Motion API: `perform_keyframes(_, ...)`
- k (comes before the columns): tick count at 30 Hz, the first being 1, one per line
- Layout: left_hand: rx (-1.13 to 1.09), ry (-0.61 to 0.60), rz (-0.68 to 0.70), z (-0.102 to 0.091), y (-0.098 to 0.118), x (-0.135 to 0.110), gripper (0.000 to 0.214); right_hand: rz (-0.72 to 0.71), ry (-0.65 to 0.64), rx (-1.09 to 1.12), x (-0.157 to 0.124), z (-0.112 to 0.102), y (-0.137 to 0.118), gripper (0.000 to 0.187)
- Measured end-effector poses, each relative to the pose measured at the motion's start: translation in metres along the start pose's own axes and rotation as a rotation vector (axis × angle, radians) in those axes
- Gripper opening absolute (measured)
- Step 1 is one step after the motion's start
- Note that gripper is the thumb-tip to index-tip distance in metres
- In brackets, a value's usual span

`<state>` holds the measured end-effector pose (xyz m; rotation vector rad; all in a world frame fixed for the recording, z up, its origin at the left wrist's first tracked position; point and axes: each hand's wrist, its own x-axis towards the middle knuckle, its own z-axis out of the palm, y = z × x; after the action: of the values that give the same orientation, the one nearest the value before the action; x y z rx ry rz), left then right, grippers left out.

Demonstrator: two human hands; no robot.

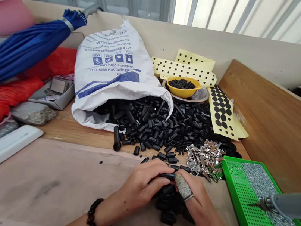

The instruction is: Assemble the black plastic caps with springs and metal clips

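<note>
My left hand [143, 181], with a dark bead bracelet at the wrist, pinches a small black plastic part [168, 176] between thumb and fingers. Against the other end of that part, my right hand [200, 198] is closed, a speckled grey cover [184, 187] wrapped round one finger. Its remaining fingertips are hidden. Below both hands lies a small heap of black plastic pieces [168, 217]. Just beyond them are flat silvery metal clips [206, 157] in a pile, beside a wide spread of black plastic parts [162, 130].
A white woven sack [119, 59] lies open toward the parts. At right, a power screwdriver [289, 203] hangs over a green tray [235, 201] of small screws. Behind stand a yellow bowl [183, 91] and dotted sticker sheets [220, 108]. A blue umbrella [27, 47] sits left.
</note>
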<state>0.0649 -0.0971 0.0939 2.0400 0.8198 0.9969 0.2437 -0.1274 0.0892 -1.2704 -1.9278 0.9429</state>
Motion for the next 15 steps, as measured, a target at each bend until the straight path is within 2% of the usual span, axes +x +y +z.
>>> perform_keyframes(3, -0.016, -0.007, -0.050, 0.001, -0.002, 0.000, 0.019, -0.040, 0.014, -0.058, 0.000, -0.001, -0.001, 0.019)
perform_keyframes(7, -0.084, -0.004, -0.219, 0.002, -0.005, 0.000, 0.019, -0.232, 0.053, -0.264, 0.001, -0.002, 0.004, 0.017)
perform_keyframes(10, -0.190, -0.020, -0.336, 0.003, -0.007, 0.000, 0.020, -0.316, 0.068, -0.374, 0.003, 0.000, 0.010, 0.019)
perform_keyframes(12, -0.207, -0.019, -0.336, 0.004, -0.007, -0.001, 0.020, -0.313, 0.076, -0.365, 0.003, 0.001, 0.010, 0.019)
perform_keyframes(15, -0.108, 0.006, -0.216, 0.005, -0.007, -0.002, 0.018, -0.228, 0.062, -0.227, 0.001, 0.001, 0.006, 0.018)
